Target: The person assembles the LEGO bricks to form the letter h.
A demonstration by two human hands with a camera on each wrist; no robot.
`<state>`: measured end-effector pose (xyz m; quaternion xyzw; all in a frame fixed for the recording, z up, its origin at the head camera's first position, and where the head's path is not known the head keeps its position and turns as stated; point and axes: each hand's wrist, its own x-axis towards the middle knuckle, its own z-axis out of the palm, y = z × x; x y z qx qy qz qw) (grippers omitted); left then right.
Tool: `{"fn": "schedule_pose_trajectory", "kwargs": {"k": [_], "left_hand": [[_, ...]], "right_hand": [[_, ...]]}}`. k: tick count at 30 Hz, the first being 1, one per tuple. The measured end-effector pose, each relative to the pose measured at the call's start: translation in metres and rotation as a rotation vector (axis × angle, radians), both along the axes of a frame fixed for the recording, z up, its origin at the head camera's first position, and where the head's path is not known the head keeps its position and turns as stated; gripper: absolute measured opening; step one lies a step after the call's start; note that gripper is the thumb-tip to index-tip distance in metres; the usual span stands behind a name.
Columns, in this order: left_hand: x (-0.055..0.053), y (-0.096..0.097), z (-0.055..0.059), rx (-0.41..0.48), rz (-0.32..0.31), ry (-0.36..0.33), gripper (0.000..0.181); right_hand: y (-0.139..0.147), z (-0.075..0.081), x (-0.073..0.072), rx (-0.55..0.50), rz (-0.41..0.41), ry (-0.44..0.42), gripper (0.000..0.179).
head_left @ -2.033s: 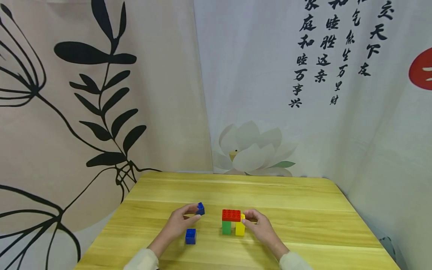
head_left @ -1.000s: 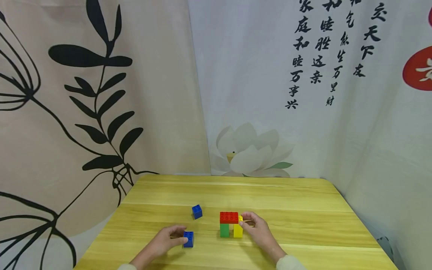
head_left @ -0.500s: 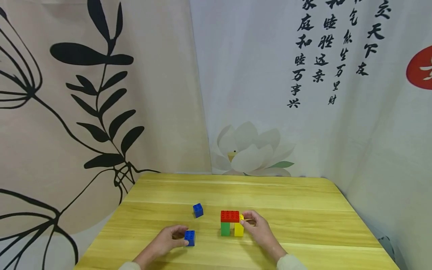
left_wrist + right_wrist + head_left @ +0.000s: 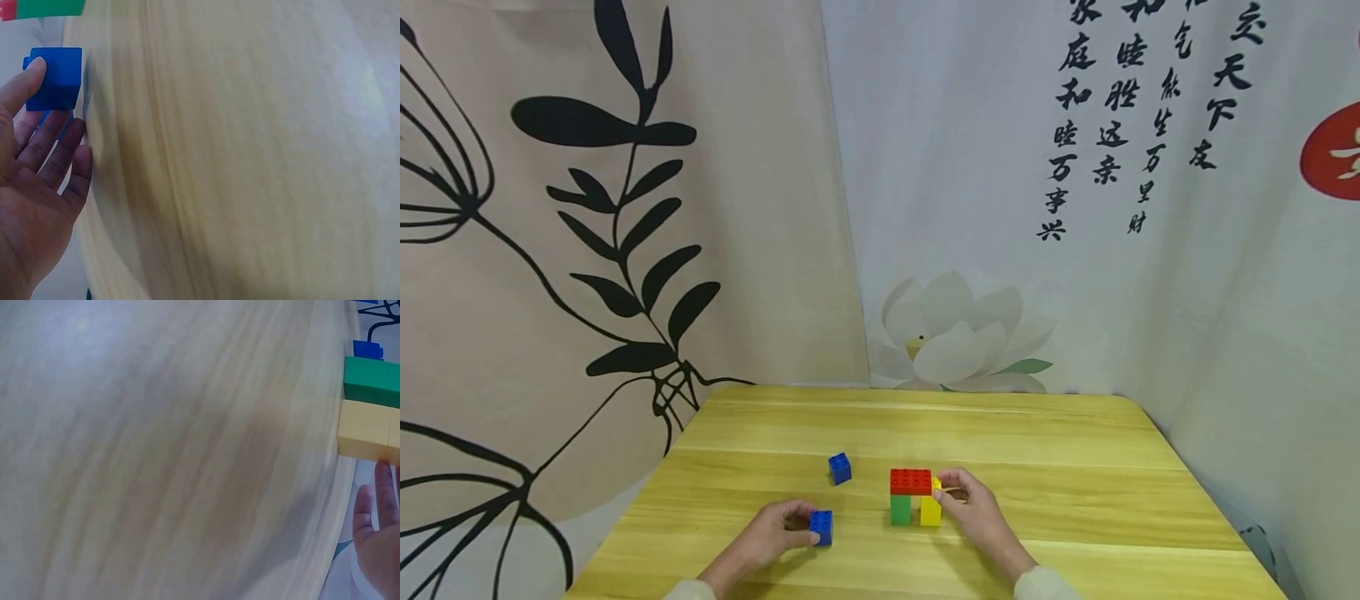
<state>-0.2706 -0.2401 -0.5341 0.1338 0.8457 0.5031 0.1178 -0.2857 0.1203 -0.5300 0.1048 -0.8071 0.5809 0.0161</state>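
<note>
My left hand pinches the nearer blue toy brick, thumb on its near side and fingers behind. In the left wrist view, the thumb lies across this blue brick while the other fingers are spread below. Right of it stands a small bridge: a red brick lying across a green stack and a yellow stack. My right hand holds the upper yellow part between thumb and fingers. The right wrist view has fingertips against the yellow stack, the rest of the hand cut off.
A second blue brick sits alone farther back, between the left hand and the bridge. All of it is on a wooden table with rounded far corners. Behind the table hangs a printed curtain.
The left hand has let go of the farther blue brick, come back toward the body and taken hold of the nearer one. The right hand has stayed at the yellow stack.
</note>
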Motion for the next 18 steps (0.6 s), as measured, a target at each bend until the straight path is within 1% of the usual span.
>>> {"fn": "schedule_pose_trajectory", "kwargs": {"k": [4, 9, 13, 18], "left_hand": [[-0.001, 0.002, 0.004, -0.015, 0.01, 0.007, 0.036], [-0.005, 0.007, 0.009, -0.002, 0.012, 0.018, 0.037], [-0.006, 0.013, 0.015, 0.001, 0.018, 0.052, 0.035], [-0.008, 0.021, 0.025, 0.003, 0.055, 0.094, 0.037]], "right_hand": [[0.0, 0.0, 0.0, 0.002, -0.005, -0.008, 0.032], [0.001, -0.002, -0.002, 0.002, -0.004, -0.004, 0.032], [0.001, -0.003, -0.002, 0.005, -0.003, 0.001, 0.032], [0.001, -0.004, -0.002, 0.005, -0.004, 0.004, 0.033]]}}
